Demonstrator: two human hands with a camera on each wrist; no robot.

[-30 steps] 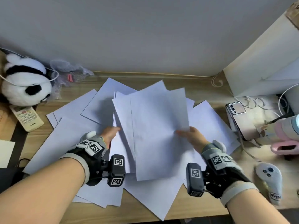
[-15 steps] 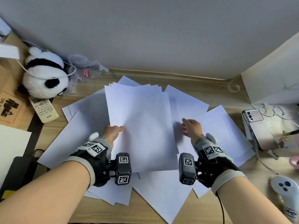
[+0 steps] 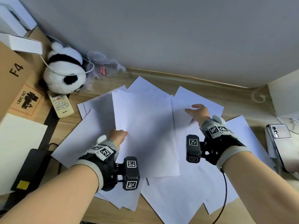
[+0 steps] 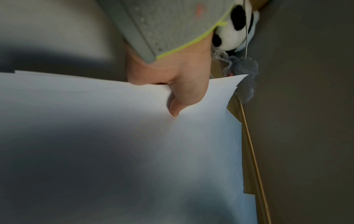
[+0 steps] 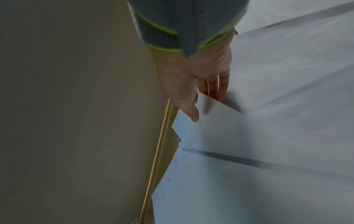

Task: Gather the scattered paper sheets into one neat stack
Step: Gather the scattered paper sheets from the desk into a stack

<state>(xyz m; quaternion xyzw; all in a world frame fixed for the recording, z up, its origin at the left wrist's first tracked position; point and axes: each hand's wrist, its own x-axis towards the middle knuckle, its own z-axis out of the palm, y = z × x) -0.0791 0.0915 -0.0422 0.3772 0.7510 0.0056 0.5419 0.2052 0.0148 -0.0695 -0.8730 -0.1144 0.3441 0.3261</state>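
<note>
Right now my left hand [image 3: 119, 135] pinches the near-left edge of a gathered bundle of white paper sheets [image 3: 144, 131], thumb on top and the other fingers curled beneath it, as the left wrist view shows [image 4: 178, 91]. That bundle lies roughly upright in the middle of the light wooden table [image 3: 103, 209], on top of more loose white sheets [image 3: 178, 199] fanned out under and around it. My right hand [image 3: 198, 110] reaches over the sheet to the right of the bundle, with its fingers [image 5: 220, 84] straight and close together; a corner of white paper pokes up between thumb and fingers in the right wrist view, but I cannot tell whether they grip it. Loose pages spread toward the near edge of the table and out to both sides. Off to the far left sit a black-and-white plush panda [image 3: 64, 73], a cream remote control [image 3: 61, 105] just in front of it, and a brown cardboard box [image 3: 14, 78]. A pale smartphone [image 3: 281, 136] rests on a white object at the right edge
</note>
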